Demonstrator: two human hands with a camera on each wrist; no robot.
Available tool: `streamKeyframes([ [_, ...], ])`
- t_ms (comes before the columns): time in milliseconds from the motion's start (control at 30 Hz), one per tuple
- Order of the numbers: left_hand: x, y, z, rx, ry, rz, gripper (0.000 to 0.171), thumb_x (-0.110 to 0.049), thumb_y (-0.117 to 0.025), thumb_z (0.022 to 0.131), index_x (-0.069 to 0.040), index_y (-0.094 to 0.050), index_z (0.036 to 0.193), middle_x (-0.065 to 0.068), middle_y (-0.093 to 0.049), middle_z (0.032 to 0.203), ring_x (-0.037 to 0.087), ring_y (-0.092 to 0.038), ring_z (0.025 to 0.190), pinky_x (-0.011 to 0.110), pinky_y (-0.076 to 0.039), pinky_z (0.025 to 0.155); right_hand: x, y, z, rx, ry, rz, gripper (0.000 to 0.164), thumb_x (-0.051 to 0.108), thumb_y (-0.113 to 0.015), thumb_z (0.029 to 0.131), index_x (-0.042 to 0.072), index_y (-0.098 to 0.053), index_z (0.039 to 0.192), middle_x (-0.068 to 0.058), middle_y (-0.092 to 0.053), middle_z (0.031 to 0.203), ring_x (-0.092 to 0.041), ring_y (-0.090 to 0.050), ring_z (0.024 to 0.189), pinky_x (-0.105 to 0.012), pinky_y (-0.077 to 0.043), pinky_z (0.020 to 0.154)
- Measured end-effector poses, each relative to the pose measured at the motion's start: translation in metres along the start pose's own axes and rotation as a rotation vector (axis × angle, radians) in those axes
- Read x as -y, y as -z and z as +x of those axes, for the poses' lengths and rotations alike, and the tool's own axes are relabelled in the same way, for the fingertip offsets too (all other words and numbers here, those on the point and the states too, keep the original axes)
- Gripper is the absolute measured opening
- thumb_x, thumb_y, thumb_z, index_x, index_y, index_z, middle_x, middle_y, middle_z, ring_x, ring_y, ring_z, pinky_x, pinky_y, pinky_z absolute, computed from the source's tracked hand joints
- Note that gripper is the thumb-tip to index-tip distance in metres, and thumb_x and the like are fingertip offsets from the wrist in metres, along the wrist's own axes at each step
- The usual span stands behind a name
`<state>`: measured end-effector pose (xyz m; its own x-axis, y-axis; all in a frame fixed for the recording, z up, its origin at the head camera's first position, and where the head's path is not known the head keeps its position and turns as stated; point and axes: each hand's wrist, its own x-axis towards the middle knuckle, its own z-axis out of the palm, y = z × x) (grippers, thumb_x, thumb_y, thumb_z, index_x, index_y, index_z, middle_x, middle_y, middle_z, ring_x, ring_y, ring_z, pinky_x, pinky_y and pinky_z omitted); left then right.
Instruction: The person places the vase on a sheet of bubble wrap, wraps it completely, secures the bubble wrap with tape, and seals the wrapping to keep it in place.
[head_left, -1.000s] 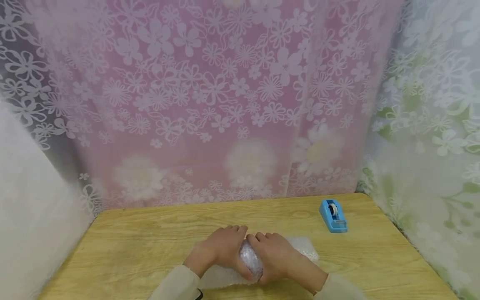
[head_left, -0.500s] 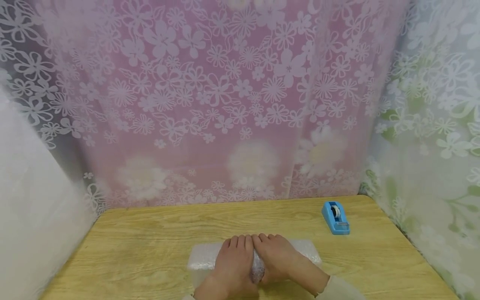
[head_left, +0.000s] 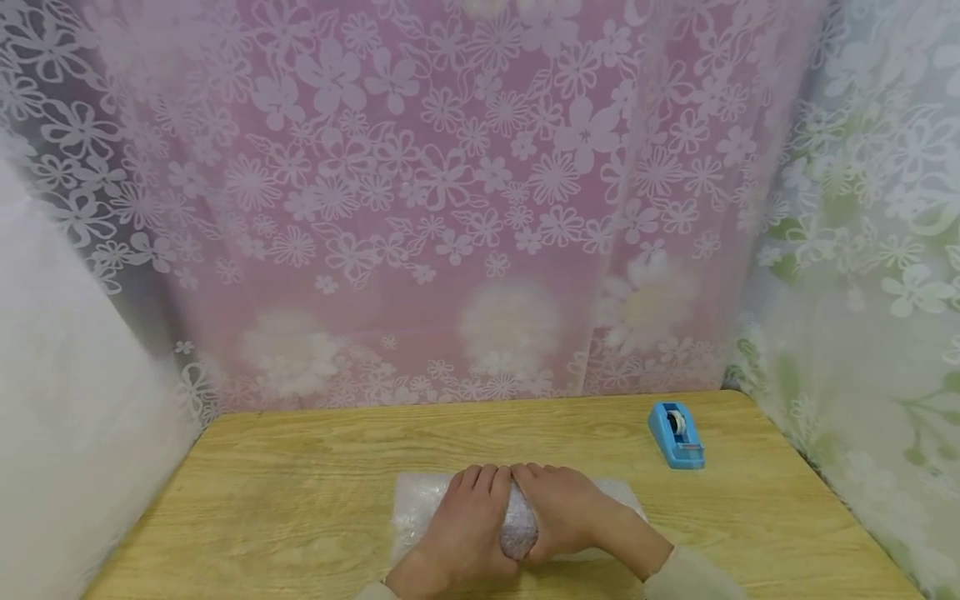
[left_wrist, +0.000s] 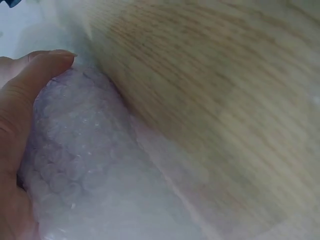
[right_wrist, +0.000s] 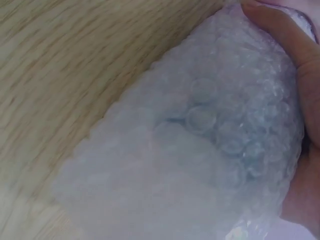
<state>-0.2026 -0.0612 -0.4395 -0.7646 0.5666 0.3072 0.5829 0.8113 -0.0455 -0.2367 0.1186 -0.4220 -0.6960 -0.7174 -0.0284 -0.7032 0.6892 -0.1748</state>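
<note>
Between my two hands, low in the head view, sits a rounded bundle wrapped in bubble wrap (head_left: 519,525). My left hand (head_left: 468,525) grips its left side and my right hand (head_left: 566,510) its right side, with fingers over the far side and thumbs nearer. The fingertips of both hands nearly meet at the top. Loose ends of the wrap spread out left and right beneath the hands. In the left wrist view a finger presses the bubbled sheet (left_wrist: 90,135). Through the bubble wrap (right_wrist: 200,165) in the right wrist view, a darker shape shows; what it is stays hidden.
A blue tape dispenser (head_left: 678,437) with a roll of tape stands at the back right of the wooden table (head_left: 300,467). A pink floral curtain (head_left: 420,208) hangs behind the table, with a pale sheet (head_left: 60,375) on the left and a green floral one (head_left: 862,333) on the right.
My left hand has turned and come down and in over the bundle, its sleeve dropping mostly out of view. More of the wrap's left end shows than a second ago. The right hand keeps its grip.
</note>
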Motion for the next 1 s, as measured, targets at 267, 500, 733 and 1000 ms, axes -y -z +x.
streamKeyframes([
  [267, -0.0022, -0.0006, -0.001, 0.005, 0.046, -0.001, 0.094, -0.061, -0.076, 0.059, -0.006, -0.046, 0.128, 0.01, -0.051, 0.118, 0.03, -0.047, 0.114, 0.052, -0.033, 0.102, -0.0011, 0.002, -0.0009, -0.044, 0.055, -0.071, 0.095, 0.061, -0.075, 0.067, 0.003, -0.041, 0.135, -0.008, -0.055, 0.117, -0.017, -0.057, 0.094, -0.029, -0.048, 0.08],
  [500, -0.0061, -0.0008, -0.0028, 0.017, 0.076, 0.041, 0.094, -0.065, -0.073, 0.062, -0.004, -0.046, 0.129, 0.012, -0.053, 0.115, 0.03, -0.053, 0.103, 0.049, -0.042, 0.092, 0.0005, -0.0009, -0.0024, -0.077, 0.065, -0.071, 0.095, 0.065, -0.071, 0.069, 0.001, -0.042, 0.133, -0.01, -0.056, 0.118, -0.021, -0.058, 0.099, -0.033, -0.049, 0.083],
  [733, -0.0087, -0.0036, -0.0049, -0.013, 0.098, 0.068, 0.093, -0.063, -0.074, 0.059, -0.005, -0.048, 0.126, 0.01, -0.054, 0.109, 0.027, -0.054, 0.096, 0.044, -0.045, 0.085, 0.0035, 0.0008, -0.0023, -0.065, 0.058, -0.081, 0.096, 0.069, -0.068, 0.07, 0.003, -0.042, 0.134, -0.01, -0.055, 0.119, -0.021, -0.058, 0.101, -0.032, -0.048, 0.083],
  [1000, -0.0098, -0.0079, -0.0057, -0.09, 0.099, 0.084, 0.093, -0.062, -0.075, 0.053, -0.005, -0.05, 0.123, 0.007, -0.054, 0.103, 0.026, -0.054, 0.09, 0.043, -0.047, 0.08, 0.0043, 0.0017, -0.0022, -0.076, 0.07, -0.087, 0.093, 0.064, -0.072, 0.07, 0.003, -0.043, 0.132, -0.009, -0.056, 0.116, -0.02, -0.058, 0.095, -0.03, -0.049, 0.079],
])
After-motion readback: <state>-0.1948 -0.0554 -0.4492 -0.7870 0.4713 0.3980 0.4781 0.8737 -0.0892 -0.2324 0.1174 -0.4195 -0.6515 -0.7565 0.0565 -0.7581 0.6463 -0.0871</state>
